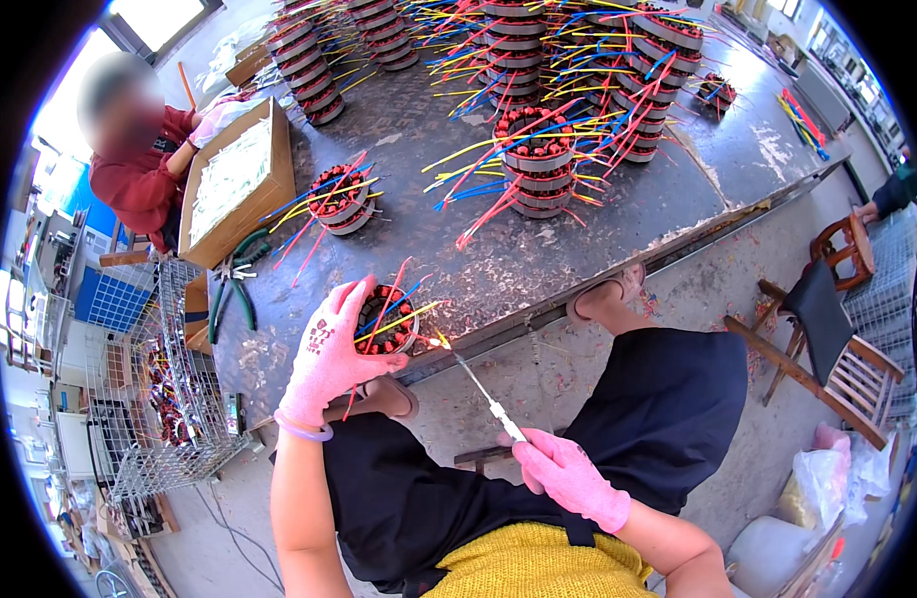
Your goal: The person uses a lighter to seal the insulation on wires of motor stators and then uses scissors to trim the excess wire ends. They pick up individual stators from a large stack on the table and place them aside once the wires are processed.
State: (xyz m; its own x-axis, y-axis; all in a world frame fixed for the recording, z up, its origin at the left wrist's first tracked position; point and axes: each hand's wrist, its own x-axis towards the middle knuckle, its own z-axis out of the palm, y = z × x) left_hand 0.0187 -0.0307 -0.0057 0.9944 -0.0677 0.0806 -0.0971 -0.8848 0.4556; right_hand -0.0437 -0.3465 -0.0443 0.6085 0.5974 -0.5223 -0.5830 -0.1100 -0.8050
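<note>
My left hand, in a pink glove, is closed round a motor stator at the table's near edge. Red, blue and yellow wires stick out of this ring-shaped winding. In my right hand, also gloved in pink, is a slim torch with a thin metal tube and a white section. A small orange-yellow flame glows between the torch's tip and the wire ends beside the stator. The fingers of the right hand are wrapped round the torch's rear end, which they partly hide.
Another stator stands alone on the dark metal table. Tall stator stacks with loose wires rise behind. Pliers lie at the left edge, near a cardboard box and a person in red. A wooden chair stands right.
</note>
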